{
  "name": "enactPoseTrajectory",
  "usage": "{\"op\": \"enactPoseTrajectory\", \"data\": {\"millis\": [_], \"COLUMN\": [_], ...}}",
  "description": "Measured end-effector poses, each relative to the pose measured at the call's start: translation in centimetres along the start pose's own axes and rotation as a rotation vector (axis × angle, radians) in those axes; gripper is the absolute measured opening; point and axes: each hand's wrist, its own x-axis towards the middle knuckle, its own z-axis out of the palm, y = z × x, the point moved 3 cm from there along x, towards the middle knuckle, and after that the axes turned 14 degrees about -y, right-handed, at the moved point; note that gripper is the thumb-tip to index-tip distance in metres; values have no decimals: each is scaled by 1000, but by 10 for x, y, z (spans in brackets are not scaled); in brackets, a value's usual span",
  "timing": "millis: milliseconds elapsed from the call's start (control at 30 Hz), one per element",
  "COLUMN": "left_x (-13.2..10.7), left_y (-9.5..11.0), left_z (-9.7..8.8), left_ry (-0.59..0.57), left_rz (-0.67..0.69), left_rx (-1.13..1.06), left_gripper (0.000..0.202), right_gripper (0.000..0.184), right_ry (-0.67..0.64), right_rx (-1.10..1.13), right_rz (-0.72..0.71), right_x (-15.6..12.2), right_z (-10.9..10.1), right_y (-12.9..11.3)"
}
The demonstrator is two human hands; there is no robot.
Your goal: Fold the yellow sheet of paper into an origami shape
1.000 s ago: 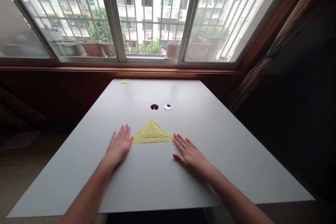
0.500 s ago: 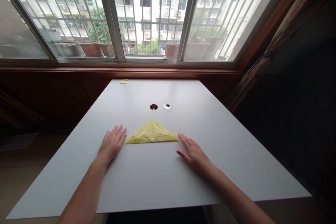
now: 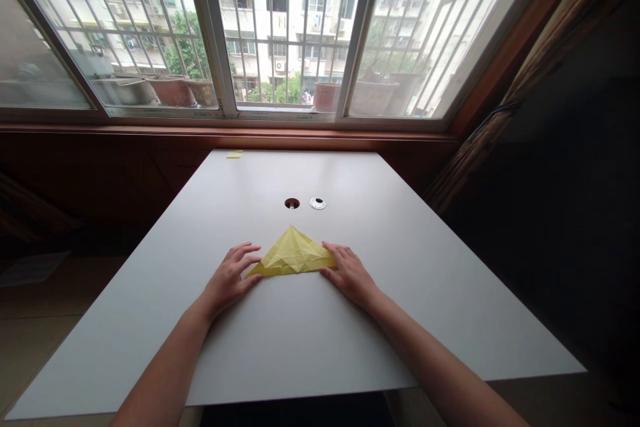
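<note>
A creased sheet of yellow paper (image 3: 295, 255), folded into a wide triangle, lies on the white table, its point facing the window. My left hand (image 3: 235, 278) holds its left corner between the thumb at the lower edge and a finger at the sloping edge; the other fingers are spread and raised. At the right corner, my right hand (image 3: 351, 272) has its thumb by the lower edge and its fingers over the paper, covering the tip.
Beyond the paper are a round hole (image 3: 292, 203) in the white table (image 3: 280, 347) and a silver ring-shaped cover (image 3: 317, 203). Small yellow paper strips (image 3: 235, 155) lie at the far left edge. A barred window (image 3: 290, 33) rises behind, with a tied curtain (image 3: 493, 117) at right.
Both hands have moved inward from beside the triangle to its corners, fingers now curled about the paper. The paper has shifted slightly right and turned a little.
</note>
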Motion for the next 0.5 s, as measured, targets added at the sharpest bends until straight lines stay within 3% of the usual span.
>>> {"op": "enactPoseTrajectory", "data": {"millis": [133, 300, 367, 500], "left_x": [3, 4, 5, 4], "left_y": [8, 25, 34, 48], "left_z": [-2, -6, -7, -4], "left_ry": [42, 58, 70, 105], "left_rz": [91, 178, 221, 276], "left_rx": [-21, 29, 84, 200], "left_gripper": [14, 16, 16, 17], "right_gripper": [69, 74, 76, 76], "right_ry": [49, 156, 251, 571], "right_rx": [21, 15, 28, 114], "right_rz": [4, 4, -31, -147], "right_x": [13, 15, 11, 0], "right_z": [2, -2, -6, -16], "right_y": [-4, -9, -11, -17]}}
